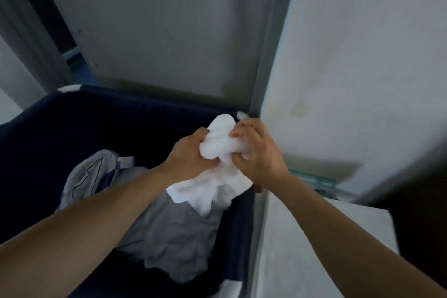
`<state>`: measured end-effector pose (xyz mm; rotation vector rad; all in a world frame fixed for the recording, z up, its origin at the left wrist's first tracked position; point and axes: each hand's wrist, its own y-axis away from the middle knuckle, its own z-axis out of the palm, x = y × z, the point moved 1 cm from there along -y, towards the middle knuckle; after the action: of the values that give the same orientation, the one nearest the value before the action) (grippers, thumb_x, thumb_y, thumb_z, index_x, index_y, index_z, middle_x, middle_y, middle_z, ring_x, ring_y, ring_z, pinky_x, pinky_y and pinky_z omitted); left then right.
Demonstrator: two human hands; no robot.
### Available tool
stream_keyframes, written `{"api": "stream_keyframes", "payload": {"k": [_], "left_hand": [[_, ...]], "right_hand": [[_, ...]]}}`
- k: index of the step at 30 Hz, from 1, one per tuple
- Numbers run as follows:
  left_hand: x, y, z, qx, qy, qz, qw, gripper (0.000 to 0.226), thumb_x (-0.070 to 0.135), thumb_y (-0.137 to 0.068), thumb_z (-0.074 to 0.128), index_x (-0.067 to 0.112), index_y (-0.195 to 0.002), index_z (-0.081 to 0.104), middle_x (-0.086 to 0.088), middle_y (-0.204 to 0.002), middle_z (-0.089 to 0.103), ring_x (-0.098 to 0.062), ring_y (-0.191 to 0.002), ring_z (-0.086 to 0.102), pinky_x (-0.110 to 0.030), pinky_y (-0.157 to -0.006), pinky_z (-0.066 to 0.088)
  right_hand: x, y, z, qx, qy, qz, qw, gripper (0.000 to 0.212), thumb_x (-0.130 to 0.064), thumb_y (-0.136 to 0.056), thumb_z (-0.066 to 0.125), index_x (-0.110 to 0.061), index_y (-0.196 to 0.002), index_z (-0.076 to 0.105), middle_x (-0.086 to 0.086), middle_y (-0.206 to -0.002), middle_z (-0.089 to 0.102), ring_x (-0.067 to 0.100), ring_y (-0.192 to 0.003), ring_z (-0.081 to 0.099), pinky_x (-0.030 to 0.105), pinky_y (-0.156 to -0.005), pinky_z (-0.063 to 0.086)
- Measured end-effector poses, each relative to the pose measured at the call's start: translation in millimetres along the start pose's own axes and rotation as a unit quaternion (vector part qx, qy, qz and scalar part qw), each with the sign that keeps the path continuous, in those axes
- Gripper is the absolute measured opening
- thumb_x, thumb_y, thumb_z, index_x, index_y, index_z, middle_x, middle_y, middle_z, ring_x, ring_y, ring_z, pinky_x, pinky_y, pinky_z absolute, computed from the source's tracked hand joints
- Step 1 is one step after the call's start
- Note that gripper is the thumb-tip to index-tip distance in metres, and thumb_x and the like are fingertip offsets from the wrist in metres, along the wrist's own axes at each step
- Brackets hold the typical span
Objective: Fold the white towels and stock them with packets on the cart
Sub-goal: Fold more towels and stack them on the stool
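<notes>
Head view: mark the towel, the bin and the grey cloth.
Towel (217, 143): head view, on the bunched upper part.
Bin (72, 128): head view, on the dark inner wall.
Grey cloth (174, 237): head view, on its crumpled middle.

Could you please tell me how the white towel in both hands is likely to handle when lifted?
The crumpled white cloth towel is probably floppy: it bunches between the left hand and right hand, and its free end droops below them. It seems light, since the grip takes only a bunched part. Its soft creased surface likely resists slipping.
</notes>
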<state>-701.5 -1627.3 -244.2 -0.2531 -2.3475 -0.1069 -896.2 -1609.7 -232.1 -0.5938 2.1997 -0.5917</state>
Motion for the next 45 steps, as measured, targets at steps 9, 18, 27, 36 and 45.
{"api": "stream_keyframes", "payload": {"k": [9,18,27,36,45], "left_hand": [[183.0,14.8,-37.2,0.040,0.187,0.100,0.976,0.040,0.028,-0.077,0.080,0.025,-0.115,0.067,0.010,-0.103,0.072,-0.001,-0.091,0.068,-0.021,-0.076,0.055],[263.1,32.6,-10.1,-0.027,0.409,0.051,0.911,0.021,0.025,-0.085,0.072,0.017,-0.105,0.070,-0.001,-0.091,0.074,-0.008,-0.069,0.071,-0.017,-0.051,0.053],[235.3,63.6,94.0,-0.136,0.445,-0.100,0.880,0.029,0.027,-0.094,0.062,0.008,-0.115,0.062,-0.005,-0.095,0.067,-0.018,-0.078,0.065,-0.026,-0.054,0.051],[159.5,100.3,215.2,-0.260,0.087,-0.191,0.942,0.067,0.046,-0.087,0.067,0.024,-0.144,0.041,-0.007,-0.142,0.048,-0.028,-0.117,0.054,-0.034,-0.079,0.052],[177.8,127.0,289.2,-0.250,-0.219,-0.066,0.941,0.131,0.063,-0.070,0.074,0.041,-0.147,-0.029,-0.006,-0.163,-0.017,-0.028,-0.149,0.018,-0.039,-0.114,0.031]], "right_hand": [[-29.6,24.9,-180.8,-0.033,-0.162,0.147,0.975,0.129,-0.056,-0.051,0.088,-0.045,-0.150,0.007,-0.035,-0.146,0.031,-0.008,-0.134,0.036,0.024,-0.106,0.043],[-32.0,96.5,-257.8,0.117,0.025,0.302,0.946,0.080,-0.027,-0.066,0.091,-0.035,-0.133,0.048,-0.021,-0.117,0.059,0.008,-0.114,0.056,0.021,-0.086,0.046],[-25.4,154.4,-285.7,0.228,0.000,0.403,0.886,0.009,-0.015,-0.078,0.077,-0.018,-0.082,0.070,0.005,-0.082,0.070,0.029,-0.084,0.067,0.045,-0.075,0.055],[58.6,224.2,-265.7,-0.100,0.123,0.458,0.875,0.026,-0.029,-0.080,0.077,-0.011,-0.097,0.069,0.007,-0.094,0.069,0.026,-0.093,0.065,0.032,-0.072,0.045],[90.8,289.3,-256.2,-0.347,0.173,0.422,0.819,0.076,-0.029,-0.074,0.077,-0.021,-0.134,0.032,0.005,-0.120,0.060,0.028,-0.106,0.061,0.038,-0.083,0.052]]}}
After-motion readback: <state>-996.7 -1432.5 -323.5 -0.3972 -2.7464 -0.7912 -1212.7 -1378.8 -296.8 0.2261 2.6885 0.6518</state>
